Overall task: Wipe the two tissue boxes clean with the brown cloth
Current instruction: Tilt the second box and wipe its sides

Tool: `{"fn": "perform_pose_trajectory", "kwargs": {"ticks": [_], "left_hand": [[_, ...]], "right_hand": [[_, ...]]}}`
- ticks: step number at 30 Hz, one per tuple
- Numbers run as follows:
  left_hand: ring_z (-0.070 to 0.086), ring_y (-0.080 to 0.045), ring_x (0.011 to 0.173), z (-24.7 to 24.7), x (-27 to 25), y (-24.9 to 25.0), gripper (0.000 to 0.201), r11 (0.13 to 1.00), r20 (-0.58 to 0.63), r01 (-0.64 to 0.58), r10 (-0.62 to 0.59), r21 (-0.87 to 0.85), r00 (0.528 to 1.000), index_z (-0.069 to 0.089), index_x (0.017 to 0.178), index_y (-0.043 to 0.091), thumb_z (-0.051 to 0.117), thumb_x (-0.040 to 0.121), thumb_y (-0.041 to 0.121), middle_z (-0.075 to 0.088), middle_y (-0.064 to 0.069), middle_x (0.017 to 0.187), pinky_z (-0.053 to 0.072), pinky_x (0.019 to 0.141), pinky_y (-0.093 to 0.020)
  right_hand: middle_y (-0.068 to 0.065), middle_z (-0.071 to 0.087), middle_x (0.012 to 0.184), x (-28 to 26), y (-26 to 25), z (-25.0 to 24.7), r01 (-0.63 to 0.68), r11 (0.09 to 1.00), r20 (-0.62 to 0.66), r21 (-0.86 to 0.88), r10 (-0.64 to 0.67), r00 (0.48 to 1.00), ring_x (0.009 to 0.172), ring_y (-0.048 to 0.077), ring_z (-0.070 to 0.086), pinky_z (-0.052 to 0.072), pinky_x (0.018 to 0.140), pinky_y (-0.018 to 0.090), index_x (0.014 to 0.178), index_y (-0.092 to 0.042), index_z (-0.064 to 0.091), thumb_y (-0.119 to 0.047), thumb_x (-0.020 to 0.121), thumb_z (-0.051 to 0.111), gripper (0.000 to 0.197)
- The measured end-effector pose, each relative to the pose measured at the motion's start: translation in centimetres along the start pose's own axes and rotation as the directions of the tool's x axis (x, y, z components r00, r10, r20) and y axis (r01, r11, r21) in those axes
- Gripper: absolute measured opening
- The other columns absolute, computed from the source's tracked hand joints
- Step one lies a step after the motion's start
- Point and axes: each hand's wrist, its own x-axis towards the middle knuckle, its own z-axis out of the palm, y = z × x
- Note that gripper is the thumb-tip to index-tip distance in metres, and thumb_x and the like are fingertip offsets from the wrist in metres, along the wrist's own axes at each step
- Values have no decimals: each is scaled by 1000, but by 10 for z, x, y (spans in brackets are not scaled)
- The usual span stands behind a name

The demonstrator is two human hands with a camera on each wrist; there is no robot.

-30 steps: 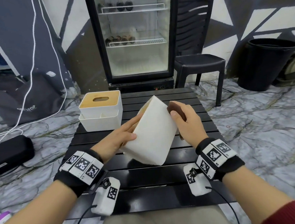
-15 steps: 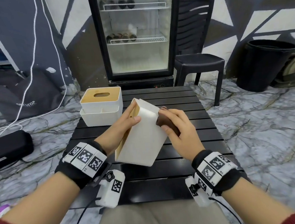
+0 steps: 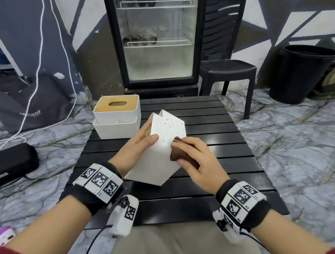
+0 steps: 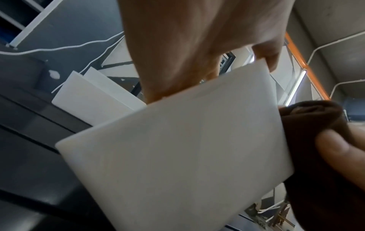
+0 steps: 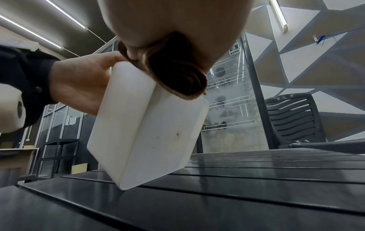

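A white tissue box [image 3: 160, 147] is tilted on one corner on the black slatted table [image 3: 212, 123]. My left hand [image 3: 136, 147] grips its left side, thumb on the speckled upper face. My right hand [image 3: 195, 158] holds the folded brown cloth [image 3: 180, 156] and presses it against the box's right edge. In the right wrist view the cloth [image 5: 173, 70] sits on the box [image 5: 146, 125] near its top edge; small dark spots show on the box's face. The left wrist view shows the box [image 4: 177, 148] with the cloth [image 4: 316, 140] beside it. A second white tissue box [image 3: 117, 118] with a tan lid stands at the table's back left.
A glass-door fridge [image 3: 157, 37] stands behind the table, a black plastic chair [image 3: 227, 62] to its right and a black bin [image 3: 302, 72] further right. A black case [image 3: 7, 165] and white cables [image 3: 38, 77] lie on the marble floor at left.
The left hand has turned the box so a speckled face looks up. The right hand with the cloth has slid down the box's right edge toward me.
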Motion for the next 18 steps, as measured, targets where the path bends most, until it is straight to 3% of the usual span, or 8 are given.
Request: {"fn": "perform_pose_trajectory", "kwargs": {"ticks": [2,5,9,15,18], "left_hand": [[58,-13,117,-1,1,1,71,1000,-4,-4,4,17,1000,30,144,37,57,79,37,53,9,137,45,95,-33],[58,-14,116,-5,2,1,67,999,-7,-7,7,44,1000,42,132,48,63,69,45,57,13,132,42,99,-36],[59,-14,115,-11,6,3,54,998,54,22,-25,57,998,50,120,60,63,69,47,58,16,130,43,95,-35],[60,-15,113,-19,12,3,57,997,122,49,-55,52,991,51,121,58,61,67,43,58,15,130,45,90,-30],[59,-16,113,-20,14,3,62,998,153,49,-54,41,987,49,127,52,60,67,39,57,10,132,47,87,-25]], "right_hand": [[1,52,121,-1,-1,0,-6,1000,5,-7,6,1000,111,20,48,35,100,25,124,-20,55,-30,87,55,38],[-7,49,118,-1,-2,-1,-8,1000,5,-9,8,1000,109,14,48,32,99,16,123,-22,56,-38,87,50,40],[-7,50,117,3,1,-3,-37,999,2,20,37,999,111,15,49,38,98,23,122,-23,57,-34,87,54,37],[-7,49,117,11,13,1,-88,995,-46,45,90,995,114,10,46,38,100,25,121,-20,58,-30,86,54,36],[-12,47,117,17,22,3,-118,991,-86,62,124,989,115,4,44,33,101,15,121,-21,58,-29,86,54,36]]}}
